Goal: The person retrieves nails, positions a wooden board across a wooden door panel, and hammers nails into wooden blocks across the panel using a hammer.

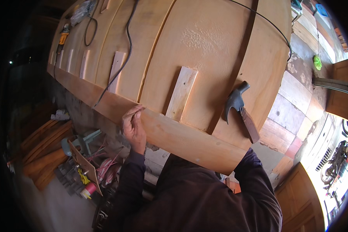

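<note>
One left hand [133, 125] presses flat on the wooden panel's [205, 42] near edge; right hand hidden, grip unclear; one hammer [239, 110], four cleats, two cables

Left hand [133, 127]: fingers pressed on the edge board [189, 139] of a wooden panel [205, 42]
Hammer [239, 110]: claw head over the panel; right hand hidden
Cleat [181, 92]: short, pale; just beside left hand
Cable [123, 58]: across panel
</note>
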